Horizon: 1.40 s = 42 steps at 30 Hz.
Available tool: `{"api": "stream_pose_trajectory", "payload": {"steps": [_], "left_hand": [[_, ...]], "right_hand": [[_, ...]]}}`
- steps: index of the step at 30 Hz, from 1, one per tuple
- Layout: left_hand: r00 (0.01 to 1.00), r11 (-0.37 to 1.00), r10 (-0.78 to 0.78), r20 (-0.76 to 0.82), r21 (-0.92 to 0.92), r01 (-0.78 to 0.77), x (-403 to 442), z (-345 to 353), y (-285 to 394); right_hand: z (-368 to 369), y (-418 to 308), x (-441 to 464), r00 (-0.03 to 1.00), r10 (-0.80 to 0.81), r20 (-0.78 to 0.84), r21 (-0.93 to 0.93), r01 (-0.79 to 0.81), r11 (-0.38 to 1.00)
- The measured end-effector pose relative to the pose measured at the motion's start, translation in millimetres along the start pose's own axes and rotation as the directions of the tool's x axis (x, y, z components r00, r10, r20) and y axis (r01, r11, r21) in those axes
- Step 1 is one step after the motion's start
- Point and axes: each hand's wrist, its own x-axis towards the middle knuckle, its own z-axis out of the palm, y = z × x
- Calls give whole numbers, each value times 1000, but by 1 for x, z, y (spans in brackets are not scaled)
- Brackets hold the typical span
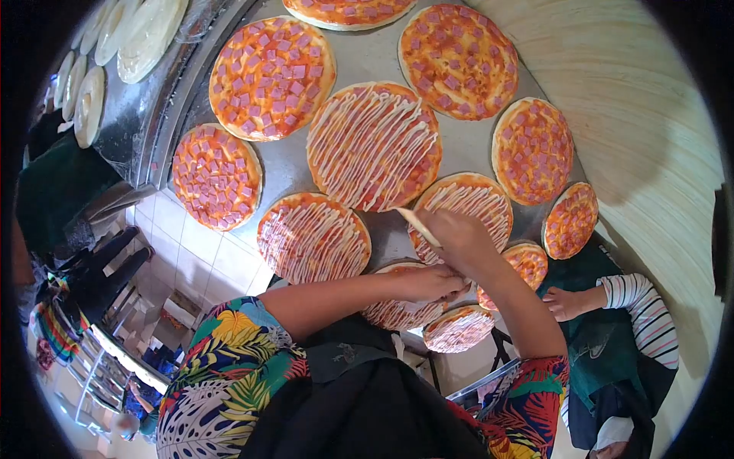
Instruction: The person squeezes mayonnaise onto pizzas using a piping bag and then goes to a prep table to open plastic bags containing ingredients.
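My right hand (459,241) is wrapped around what looks like a piping bag (419,228) of pale sauce, its narrow end pointing up and left. Just below it, my left hand (432,283) is closed, with a whitish bit at its fingers that seems to be the bag's other end. Under my right hand lies a pizza (478,195) striped with white sauce. A larger striped pizza (375,145) sits beyond it, and another striped pizza (313,237) is to the left. Below my left hand, a striped pizza (405,310) is partly covered.
Several pizzas with ham cubes, such as one at the upper left (271,80), surround these on the metal table (378,57). Pale dough rounds (153,38) lie on a surface at far left. A co-worker's hand (564,304) with a striped sleeve is at the right edge.
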Motion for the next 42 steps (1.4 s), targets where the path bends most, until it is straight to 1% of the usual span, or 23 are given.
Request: {"api": "stream_pose_trajectory", "payload": {"steps": [2,3,4,6,7,8,11,16,19,21,24,25,26,27,28,31,32,34,36,37,39,40,42], "left_hand": [[998,999,10,-65,-36,-12,0,4,1],[995,985,26,-97,-167,-42,6,1,1],[995,985,29,-96,-166,-44,10,-5,1],[993,980,86,-81,-174,-99,8,-9,19],[997,982,35,-64,-182,-46,3,-6,27],[997,982,35,-66,-182,-46,5,-5,21],[997,997,73,8,-25,-73,13,1,-10],[1000,989,6,-29,-150,-10,9,-2,15],[998,986,-1,-57,-169,-9,14,-5,2],[999,986,13,-44,-165,-20,15,-2,-8],[997,997,74,-28,-13,-75,14,2,-15],[997,990,55,-48,-124,-60,14,1,-15],[997,972,33,-66,-232,-47,13,2,-9],[997,972,34,-65,-231,-48,12,1,-2],[996,981,19,-84,-190,-35,12,1,5],[997,994,13,-75,-110,-21,8,3,2],[999,997,15,-38,-75,-17,7,6,-3],[998,991,35,-49,-128,-41,4,11,-13],[997,982,60,-57,-176,-69,1,17,-13],[992,979,121,-43,-162,-127,-1,20,-12],[981,972,190,-27,-132,-192,-12,32,6],[979,975,199,-39,-89,-202,-21,44,19],[976,976,213,-46,-29,-215,-38,68,45]], "right_hand": [[-2,5,0,999,-29,31,9,29,1000],[-7,17,7,969,-69,-238,7,73,997],[-11,25,12,865,-105,-490,-7,117,993],[-10,31,12,856,-139,-499,-13,152,988],[-8,33,12,845,-171,-507,-19,187,982],[-3,30,8,844,-172,-507,-18,189,982],[6,8,-10,986,-151,-73,3,152,988],[0,34,1,936,-96,-340,-33,90,995],[-5,31,1,861,-179,-476,-71,165,984],[4,20,-10,965,-147,-218,-44,140,989],[8,21,-14,993,-40,-113,-8,40,999],[5,24,-13,993,-37,-110,-8,37,999],[-1,30,-8,968,-46,-245,-12,45,999],[-5,33,-5,924,-56,-378,-17,54,998],[-3,32,-6,923,-57,-379,-19,54,998],[3,22,-10,958,2,-285,5,-1,1000],[3,15,-13,984,7,-180,21,-3,1000],[5,15,-17,997,16,-75,32,-14,999],[5,22,-15,936,-44,-348,95,82,992],[3,21,-20,934,-47,-354,87,83,993],[-22,-4,-21,942,226,-246,559,-53,827],[-27,-7,-26,941,219,-258,554,-42,832],[-37,-9,-41,959,248,-138,754,-61,654]]}}
